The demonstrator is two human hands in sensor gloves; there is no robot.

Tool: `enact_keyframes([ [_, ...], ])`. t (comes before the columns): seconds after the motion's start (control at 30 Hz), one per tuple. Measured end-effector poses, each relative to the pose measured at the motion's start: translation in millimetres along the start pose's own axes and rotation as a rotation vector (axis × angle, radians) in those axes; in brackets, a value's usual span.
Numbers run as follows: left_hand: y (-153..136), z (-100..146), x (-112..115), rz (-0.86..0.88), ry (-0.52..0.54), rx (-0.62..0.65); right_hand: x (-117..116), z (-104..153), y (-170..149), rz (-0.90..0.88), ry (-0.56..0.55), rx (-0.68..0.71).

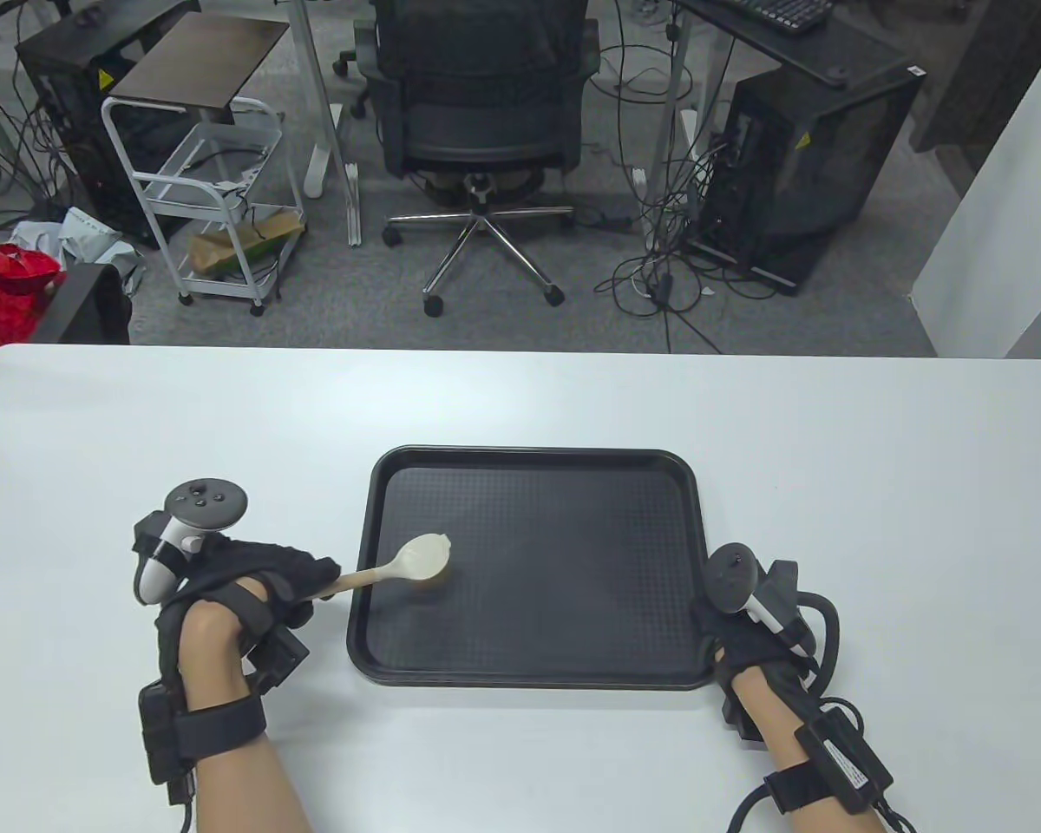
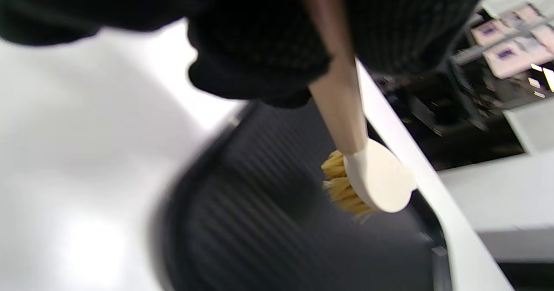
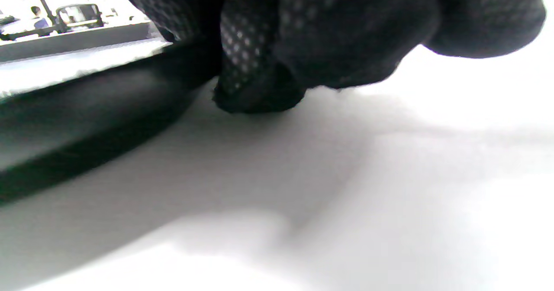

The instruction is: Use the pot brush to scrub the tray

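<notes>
- Gripped brush point(image 1: 416, 562) handle firmly in left hand point(image 1: 234, 590), bristles down on tray point(image 1: 572, 668).
- Steadied tray corner with right hand point(image 1: 737, 625); finger closure unclear.
- Best scrubbed in overlapping strokes.

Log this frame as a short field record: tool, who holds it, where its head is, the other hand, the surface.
tool: pot brush, wooden handle, yellowish bristles
held by: left hand, gripping the handle
brush head: bristles down on the left part of the black tray
right hand: at the tray's right near corner, fingers against its rim
surface: white table
</notes>
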State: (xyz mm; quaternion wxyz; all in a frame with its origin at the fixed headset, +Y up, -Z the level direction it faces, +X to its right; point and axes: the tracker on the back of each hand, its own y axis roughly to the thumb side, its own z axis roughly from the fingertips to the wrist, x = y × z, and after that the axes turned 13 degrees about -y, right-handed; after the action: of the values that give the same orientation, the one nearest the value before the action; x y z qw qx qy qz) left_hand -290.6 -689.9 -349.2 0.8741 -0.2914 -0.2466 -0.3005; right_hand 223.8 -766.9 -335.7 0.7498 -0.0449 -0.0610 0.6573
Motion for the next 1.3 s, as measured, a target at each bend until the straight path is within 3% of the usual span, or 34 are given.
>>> enact_keyframes([
  [0.13, 42, -27, 29, -0.123, -0.101, 0.038, 0, 0, 0, -0.003, 0.001, -0.001],
  [0.37, 109, -58, 92, -0.258, -0.175, 0.139, 0, 0, 0, -0.005, 0.002, -0.001],
  [0.63, 138, -81, 149, -0.325, -0.196, 0.131, 0, 0, -1, -0.007, 0.002, -0.001],
  [0.87, 144, -90, 173, -0.373, -0.268, 0.125, 0, -1, -1, -0.008, 0.003, 0.000],
  [1.3, 147, -86, 181, -0.482, -0.270, 0.050, 0, -1, -1, -0.007, 0.003, 0.000],
])
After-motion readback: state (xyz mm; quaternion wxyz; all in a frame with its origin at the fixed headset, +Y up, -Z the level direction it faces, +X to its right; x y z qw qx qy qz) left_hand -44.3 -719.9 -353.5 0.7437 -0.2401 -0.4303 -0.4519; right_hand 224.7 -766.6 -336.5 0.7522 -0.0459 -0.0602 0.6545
